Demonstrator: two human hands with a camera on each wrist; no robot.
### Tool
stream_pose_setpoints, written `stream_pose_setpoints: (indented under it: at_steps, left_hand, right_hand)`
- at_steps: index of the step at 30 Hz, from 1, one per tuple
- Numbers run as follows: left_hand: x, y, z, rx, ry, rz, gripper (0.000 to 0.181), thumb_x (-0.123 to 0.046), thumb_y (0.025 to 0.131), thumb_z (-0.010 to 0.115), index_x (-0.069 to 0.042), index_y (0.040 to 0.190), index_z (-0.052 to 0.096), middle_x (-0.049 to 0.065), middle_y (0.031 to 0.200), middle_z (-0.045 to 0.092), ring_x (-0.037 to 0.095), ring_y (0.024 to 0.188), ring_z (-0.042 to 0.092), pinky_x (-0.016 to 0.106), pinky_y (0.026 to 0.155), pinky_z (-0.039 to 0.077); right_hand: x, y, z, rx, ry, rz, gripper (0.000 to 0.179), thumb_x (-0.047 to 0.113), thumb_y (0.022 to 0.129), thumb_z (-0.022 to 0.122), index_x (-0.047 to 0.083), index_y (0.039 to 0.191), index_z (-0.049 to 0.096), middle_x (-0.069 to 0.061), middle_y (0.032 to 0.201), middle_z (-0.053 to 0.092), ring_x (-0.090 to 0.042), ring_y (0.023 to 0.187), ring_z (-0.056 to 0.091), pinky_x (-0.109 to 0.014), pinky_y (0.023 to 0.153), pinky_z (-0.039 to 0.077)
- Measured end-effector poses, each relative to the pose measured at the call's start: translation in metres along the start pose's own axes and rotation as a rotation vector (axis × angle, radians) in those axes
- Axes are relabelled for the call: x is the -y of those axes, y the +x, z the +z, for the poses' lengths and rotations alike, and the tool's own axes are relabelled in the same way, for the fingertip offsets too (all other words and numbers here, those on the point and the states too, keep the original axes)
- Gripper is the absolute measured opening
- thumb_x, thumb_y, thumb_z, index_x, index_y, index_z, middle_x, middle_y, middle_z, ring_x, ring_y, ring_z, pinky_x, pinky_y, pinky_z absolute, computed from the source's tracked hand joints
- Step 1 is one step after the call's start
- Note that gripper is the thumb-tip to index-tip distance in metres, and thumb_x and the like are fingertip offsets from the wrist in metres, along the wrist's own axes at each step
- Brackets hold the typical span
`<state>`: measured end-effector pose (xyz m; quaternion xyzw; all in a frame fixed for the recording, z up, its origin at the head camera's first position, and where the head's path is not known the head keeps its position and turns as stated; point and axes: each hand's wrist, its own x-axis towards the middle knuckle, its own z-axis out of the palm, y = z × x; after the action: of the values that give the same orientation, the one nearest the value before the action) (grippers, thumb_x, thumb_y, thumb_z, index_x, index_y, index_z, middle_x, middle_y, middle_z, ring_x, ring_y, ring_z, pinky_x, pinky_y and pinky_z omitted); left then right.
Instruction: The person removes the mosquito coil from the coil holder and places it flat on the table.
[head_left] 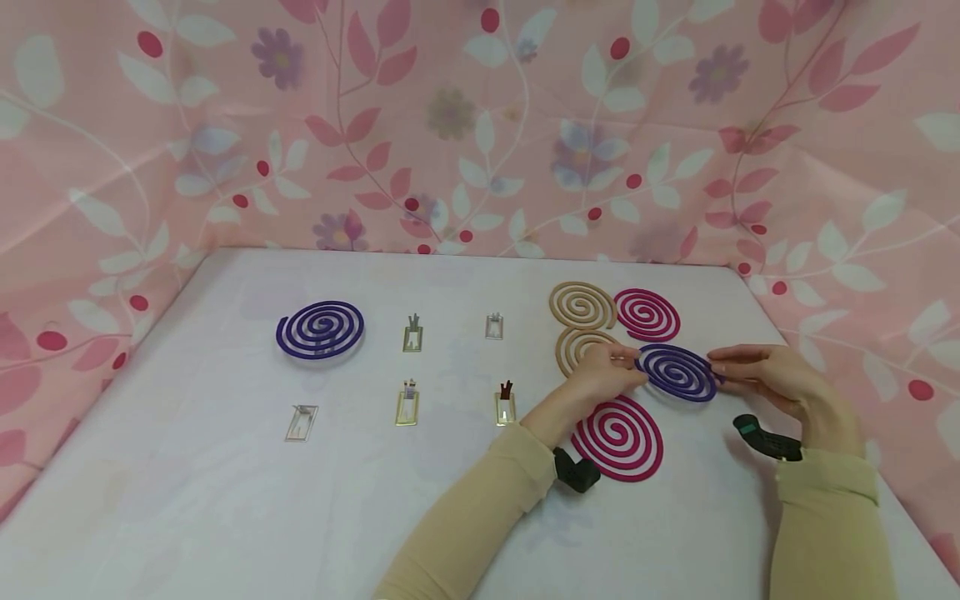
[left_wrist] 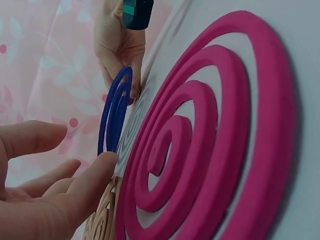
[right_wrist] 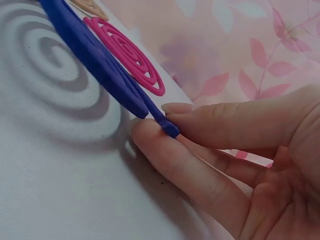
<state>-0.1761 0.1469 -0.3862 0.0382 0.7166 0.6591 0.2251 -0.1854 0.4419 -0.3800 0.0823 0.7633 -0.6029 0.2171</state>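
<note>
A dark blue mosquito coil (head_left: 678, 373) is held tilted above the white table at the right side. My right hand (head_left: 772, 379) pinches its outer tail between thumb and fingertips; in the right wrist view the coil (right_wrist: 100, 65) casts a spiral shadow below. At the coil's left edge is my left hand (head_left: 603, 372), its thumb and fingers spread apart in the left wrist view, with one fingertip right at the rim. Beneath the left wrist lies a pink coil (left_wrist: 275, 100). Partly hidden behind the left hand is a tan coil (head_left: 564, 354).
Another tan coil (head_left: 582, 283) and a pink coil (head_left: 647, 314) lie farther back. At the left, a blue coil (head_left: 322, 329) sits raised. Several small metal stands, including a gold one (head_left: 407, 408) and a silver one (head_left: 302, 423), are spread over the table's middle and left.
</note>
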Motion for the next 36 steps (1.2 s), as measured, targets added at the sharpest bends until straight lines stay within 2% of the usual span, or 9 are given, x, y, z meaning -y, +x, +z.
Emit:
stream_pose_setpoints:
  at_steps: [3,7,12,20,29,36]
  left_hand:
    - [-0.002,-0.001,0.001,0.013,0.000,-0.001,0.033,-0.008,0.088,0.075,-0.006,0.120,0.069,0.012,0.128,0.068,0.011,0.100,0.067,0.026,0.084,0.056]
    - [-0.003,-0.002,0.001,0.034,0.001,-0.002,0.034,-0.009,0.088,0.074,-0.008,0.122,0.069,0.012,0.132,0.065,0.016,0.118,0.063,0.029,0.093,0.055]
    - [-0.002,-0.002,0.002,0.050,-0.005,-0.007,0.034,-0.009,0.090,0.072,-0.008,0.124,0.068,0.013,0.136,0.063,0.019,0.128,0.058,0.031,0.101,0.052]
    - [-0.001,-0.001,0.002,0.039,-0.017,0.005,0.035,-0.008,0.091,0.070,-0.009,0.126,0.067,0.013,0.140,0.060,0.022,0.133,0.054,0.033,0.104,0.050]
    - [-0.004,-0.002,0.001,0.036,-0.021,-0.012,0.034,-0.006,0.091,0.069,-0.009,0.125,0.067,0.014,0.140,0.059,0.022,0.134,0.053,0.033,0.102,0.052]
    - [-0.004,-0.004,0.000,0.047,0.021,0.001,0.036,-0.005,0.092,0.067,-0.009,0.128,0.066,0.014,0.138,0.061,0.023,0.131,0.055,0.033,0.104,0.049]
  right_hand:
    - [0.000,0.003,0.001,-0.016,-0.019,-0.005,0.035,0.010,0.096,0.065,0.002,0.131,0.063,0.011,0.102,0.074,-0.010,0.094,0.072,-0.027,0.085,0.059]
    - [0.000,0.007,0.002,-0.065,-0.119,-0.005,0.056,0.019,0.097,0.067,-0.004,0.143,0.046,0.018,0.099,0.070,-0.005,0.093,0.070,-0.022,0.085,0.058]
    - [0.002,0.009,0.005,-0.107,-0.201,0.000,0.069,0.028,0.096,0.068,-0.005,0.148,0.037,0.022,0.098,0.067,-0.001,0.093,0.068,-0.017,0.084,0.056]
    - [0.008,0.009,0.014,-0.138,-0.222,-0.001,0.070,0.029,0.095,0.069,-0.004,0.148,0.038,0.023,0.096,0.065,0.001,0.091,0.067,-0.017,0.083,0.056]
    - [0.008,0.009,0.013,-0.130,-0.207,-0.031,0.070,0.028,0.095,0.069,-0.007,0.147,0.037,0.024,0.097,0.068,0.003,0.092,0.068,-0.014,0.081,0.056]
    - [0.009,0.009,0.013,-0.154,-0.312,0.016,0.070,0.039,0.096,0.066,0.000,0.148,0.041,0.028,0.098,0.066,0.008,0.092,0.066,-0.011,0.079,0.053]
